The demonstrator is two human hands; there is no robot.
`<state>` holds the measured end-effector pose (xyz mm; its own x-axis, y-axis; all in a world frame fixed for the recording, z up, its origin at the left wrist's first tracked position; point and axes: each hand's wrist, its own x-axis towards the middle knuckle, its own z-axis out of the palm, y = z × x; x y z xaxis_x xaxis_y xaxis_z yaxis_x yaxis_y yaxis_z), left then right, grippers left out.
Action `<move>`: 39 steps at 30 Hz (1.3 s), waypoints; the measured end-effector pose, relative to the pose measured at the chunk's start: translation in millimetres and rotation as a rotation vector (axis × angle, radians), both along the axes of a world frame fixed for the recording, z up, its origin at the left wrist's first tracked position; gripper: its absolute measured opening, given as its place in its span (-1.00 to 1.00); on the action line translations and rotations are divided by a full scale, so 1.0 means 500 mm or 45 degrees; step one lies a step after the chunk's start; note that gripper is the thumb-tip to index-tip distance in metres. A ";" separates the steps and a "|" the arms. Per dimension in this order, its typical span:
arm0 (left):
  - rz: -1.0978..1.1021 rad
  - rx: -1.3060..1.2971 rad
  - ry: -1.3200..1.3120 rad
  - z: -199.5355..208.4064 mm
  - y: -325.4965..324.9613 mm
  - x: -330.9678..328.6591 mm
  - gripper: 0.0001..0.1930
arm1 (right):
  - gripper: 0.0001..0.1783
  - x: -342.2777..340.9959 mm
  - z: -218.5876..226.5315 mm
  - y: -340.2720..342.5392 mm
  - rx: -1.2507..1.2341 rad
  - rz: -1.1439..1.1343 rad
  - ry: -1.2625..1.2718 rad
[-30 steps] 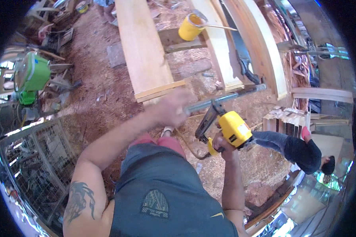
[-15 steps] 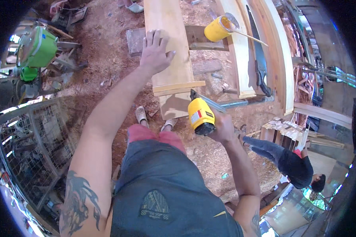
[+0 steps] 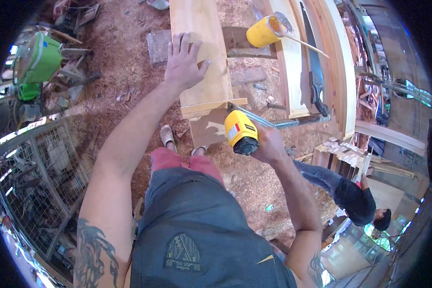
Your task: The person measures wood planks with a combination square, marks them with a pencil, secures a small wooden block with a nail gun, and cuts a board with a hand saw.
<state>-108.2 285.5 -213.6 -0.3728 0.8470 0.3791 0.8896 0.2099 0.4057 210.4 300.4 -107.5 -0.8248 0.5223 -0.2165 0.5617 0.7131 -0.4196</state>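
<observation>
My left hand (image 3: 183,65) lies flat on a long pale wooden plank (image 3: 212,79), fingers spread and pointing away from me. Across the plank's near end runs a narrow wooden strip (image 3: 206,109). My right hand (image 3: 269,145) is wrapped round the handle of a yellow and black nail gun (image 3: 241,129). The gun's dark nose is at the strip's right part; whether it presses on the wood cannot be made out. Below the strip, another board (image 3: 209,129) sticks out toward me, partly in shadow.
A yellow tub (image 3: 263,33) with a stick across it stands right of the plank. Beyond it a handsaw (image 3: 316,77) lies among long boards (image 3: 340,62). A green machine (image 3: 42,60) is at far left. A person (image 3: 353,199) in dark clothes stands at right near stacked wood (image 3: 341,151).
The nail gun in my right hand has moved slightly forward and left, bringing its nose up to the strip. My left hand stays flat on the plank.
</observation>
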 end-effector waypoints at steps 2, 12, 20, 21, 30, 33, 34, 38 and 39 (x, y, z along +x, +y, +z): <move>0.000 0.001 -0.002 0.000 0.000 -0.001 -0.37 | -0.20 -0.001 -0.002 0.003 -0.001 0.004 -0.007; 0.009 -0.002 -0.022 -0.003 -0.002 -0.002 -0.37 | -0.24 -0.007 0.007 0.008 -0.030 0.028 -0.020; 0.001 -0.033 -0.028 0.001 -0.003 0.000 -0.36 | -0.26 -0.016 0.017 0.015 -0.032 0.030 -0.054; -0.003 -0.032 -0.034 -0.001 -0.004 0.001 -0.36 | -0.26 -0.022 0.025 0.019 -0.046 0.041 -0.086; 0.001 0.005 -0.026 -0.004 -0.011 0.005 -0.38 | -0.27 -0.042 0.043 0.028 -0.097 0.046 -0.263; -0.007 0.052 -0.032 -0.007 -0.009 0.006 -0.39 | -0.23 -0.036 0.039 0.027 -0.105 0.056 -0.293; -0.010 0.050 -0.036 -0.008 -0.009 0.007 -0.39 | -0.22 -0.034 0.038 0.026 -0.109 0.053 -0.289; -0.004 0.026 -0.037 -0.004 -0.010 0.008 -0.40 | -0.20 -0.033 0.038 0.032 -0.108 0.064 -0.298; -0.005 0.013 -0.034 -0.004 -0.010 0.009 -0.40 | -0.23 -0.035 0.042 0.035 -0.105 0.075 -0.283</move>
<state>-103.8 280.4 -215.5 -0.3795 0.8446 0.3776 0.8791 0.2020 0.4316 192.7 317.8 -86.3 -0.7808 0.4475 -0.4361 0.6050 0.7158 -0.3487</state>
